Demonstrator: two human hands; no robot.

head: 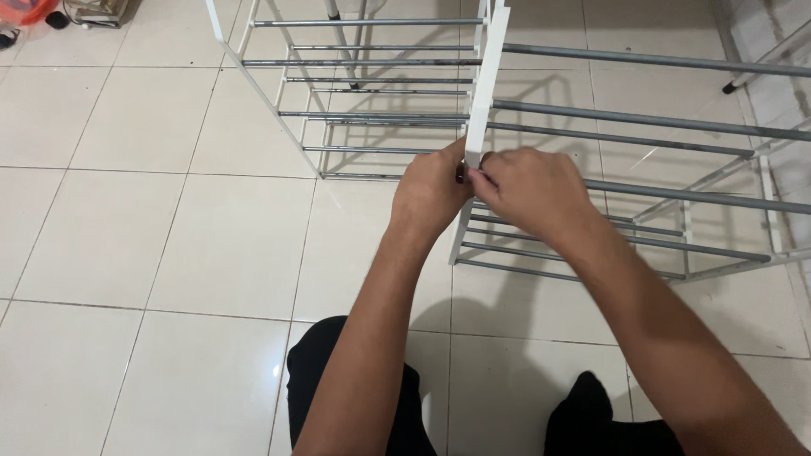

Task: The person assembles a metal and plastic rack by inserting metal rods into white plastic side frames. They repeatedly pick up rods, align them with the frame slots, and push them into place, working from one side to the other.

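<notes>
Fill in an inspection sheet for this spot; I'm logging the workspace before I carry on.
Surface: white tiled floor, glossy, grey grout lines.
Job's things: white rack frame with grey metal rods, lying on the floor; a second rack section stands behind it.
Clutter: orange object and a metal item at the far left corner, too cropped to identify.
Grippers: left hand and right hand both pinch the white frame post at one spot.
Cables: nothing seen.
Surroundings: person's dark-clothed knees at the bottom edge.
</notes>
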